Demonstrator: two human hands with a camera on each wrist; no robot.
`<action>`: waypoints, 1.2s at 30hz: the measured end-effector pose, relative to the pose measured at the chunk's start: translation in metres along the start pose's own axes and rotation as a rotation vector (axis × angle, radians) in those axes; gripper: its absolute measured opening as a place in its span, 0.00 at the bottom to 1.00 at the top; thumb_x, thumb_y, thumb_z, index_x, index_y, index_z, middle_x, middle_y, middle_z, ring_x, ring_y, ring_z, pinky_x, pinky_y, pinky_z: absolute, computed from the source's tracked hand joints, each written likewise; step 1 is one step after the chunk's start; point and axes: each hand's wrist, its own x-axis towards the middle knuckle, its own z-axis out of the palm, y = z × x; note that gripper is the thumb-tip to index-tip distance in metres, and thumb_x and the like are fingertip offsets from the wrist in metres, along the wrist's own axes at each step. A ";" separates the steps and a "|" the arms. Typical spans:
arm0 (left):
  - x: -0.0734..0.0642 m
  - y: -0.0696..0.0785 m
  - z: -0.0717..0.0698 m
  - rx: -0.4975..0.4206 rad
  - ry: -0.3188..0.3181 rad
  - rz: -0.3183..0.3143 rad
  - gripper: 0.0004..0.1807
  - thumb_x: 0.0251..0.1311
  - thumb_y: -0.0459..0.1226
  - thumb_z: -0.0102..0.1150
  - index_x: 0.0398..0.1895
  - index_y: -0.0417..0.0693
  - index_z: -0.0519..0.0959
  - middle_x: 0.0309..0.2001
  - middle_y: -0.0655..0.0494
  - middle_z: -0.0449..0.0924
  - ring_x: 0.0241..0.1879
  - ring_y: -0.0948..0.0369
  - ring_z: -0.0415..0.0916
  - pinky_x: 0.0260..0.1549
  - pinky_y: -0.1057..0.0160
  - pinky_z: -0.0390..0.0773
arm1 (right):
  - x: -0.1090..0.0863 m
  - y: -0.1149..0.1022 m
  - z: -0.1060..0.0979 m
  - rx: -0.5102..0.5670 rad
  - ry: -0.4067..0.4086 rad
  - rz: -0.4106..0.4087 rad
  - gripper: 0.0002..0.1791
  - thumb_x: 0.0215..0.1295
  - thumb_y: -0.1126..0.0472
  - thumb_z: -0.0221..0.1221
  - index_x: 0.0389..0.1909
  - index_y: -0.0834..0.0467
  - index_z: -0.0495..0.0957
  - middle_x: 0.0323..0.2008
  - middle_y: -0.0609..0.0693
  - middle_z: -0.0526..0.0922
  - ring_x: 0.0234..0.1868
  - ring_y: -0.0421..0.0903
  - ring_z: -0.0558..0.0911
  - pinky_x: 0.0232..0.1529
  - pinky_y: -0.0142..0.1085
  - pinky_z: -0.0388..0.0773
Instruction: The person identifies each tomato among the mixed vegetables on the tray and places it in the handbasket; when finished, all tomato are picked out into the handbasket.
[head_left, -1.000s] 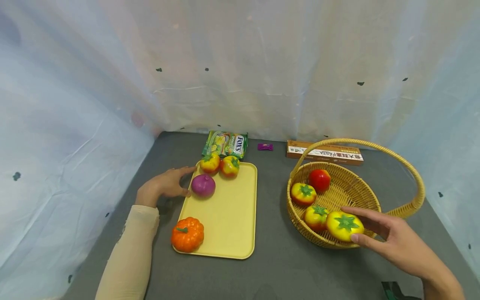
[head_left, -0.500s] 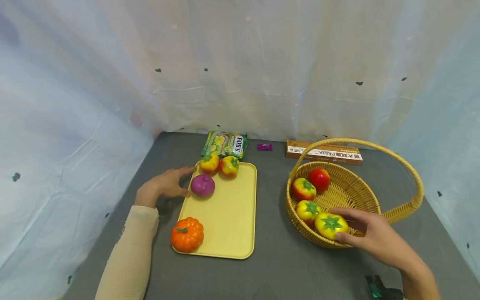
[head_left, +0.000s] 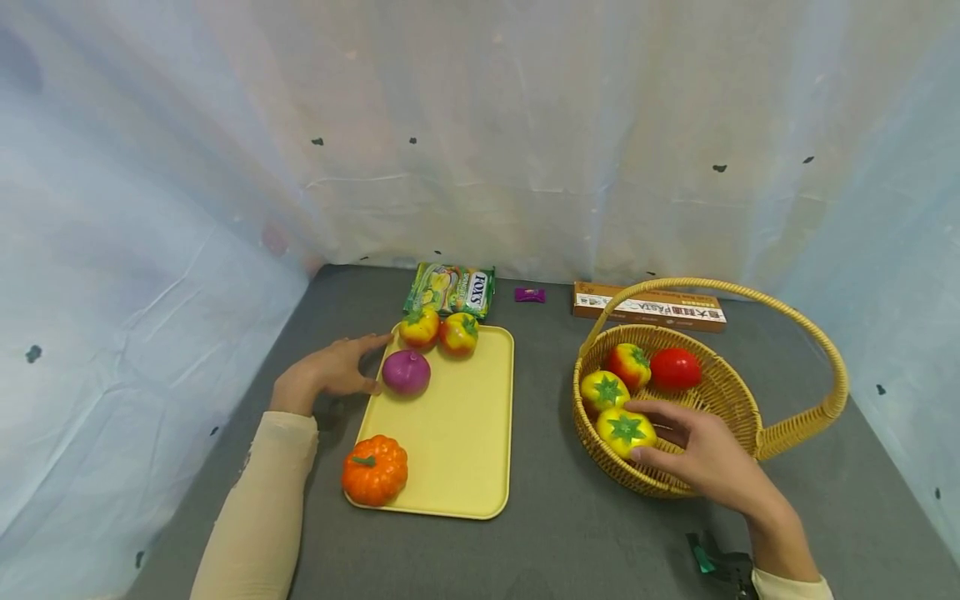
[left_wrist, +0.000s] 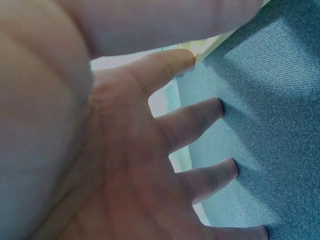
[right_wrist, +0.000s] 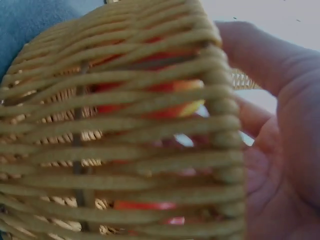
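Note:
In the head view my right hand [head_left: 701, 450] pinches a yellow fruit [head_left: 626, 432] with a green star-shaped top between thumb and fingers, inside a wicker basket [head_left: 731, 408]. Against it lies a similar yellow fruit [head_left: 604, 390]; behind are a yellow-and-red one [head_left: 630, 365] and a red one [head_left: 675, 368]. The basket wall [right_wrist: 125, 130] hides most of the held fruit in the right wrist view. My left hand [head_left: 330, 367] lies at the left edge of a yellow tray [head_left: 457, 433], fingers spread, beside a purple onion [head_left: 407, 372]. Left fingertips [left_wrist: 212, 107] touch the grey table in the left wrist view.
Two yellow-and-red fruits [head_left: 438, 332] sit at the tray's back, an orange pumpkin [head_left: 375, 470] at its front left corner. Behind stand a green FOX'S packet [head_left: 450, 288], a small purple wrapper [head_left: 530, 295] and a pasta box [head_left: 648, 307]. The basket's tall handle [head_left: 813, 342] arches over it.
My right hand has moved left and slightly back with the yellow fruit, lower into the basket. The other fruits have shifted and rolled, the red one rightward. My left hand stays put.

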 end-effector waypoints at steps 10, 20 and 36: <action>-0.004 0.000 -0.001 0.006 0.000 -0.007 0.51 0.66 0.46 0.74 0.89 0.54 0.59 0.87 0.34 0.54 0.82 0.24 0.50 0.76 0.20 0.56 | -0.003 -0.002 -0.001 -0.025 0.033 0.032 0.31 0.69 0.52 0.76 0.70 0.56 0.82 0.65 0.53 0.88 0.62 0.58 0.89 0.59 0.28 0.85; -0.005 -0.003 -0.002 0.000 0.000 -0.012 0.51 0.66 0.46 0.74 0.89 0.55 0.59 0.87 0.34 0.53 0.83 0.25 0.50 0.76 0.19 0.56 | 0.023 -0.024 0.017 0.165 0.127 -0.094 0.30 0.70 0.60 0.75 0.72 0.55 0.82 0.67 0.53 0.87 0.65 0.48 0.88 0.65 0.23 0.79; 0.000 0.000 -0.001 0.004 -0.009 -0.038 0.52 0.65 0.47 0.75 0.89 0.59 0.59 0.87 0.38 0.55 0.84 0.27 0.50 0.76 0.20 0.56 | 0.129 -0.091 0.102 0.551 0.101 -0.217 0.30 0.71 0.62 0.73 0.73 0.57 0.80 0.70 0.54 0.84 0.72 0.52 0.83 0.75 0.48 0.77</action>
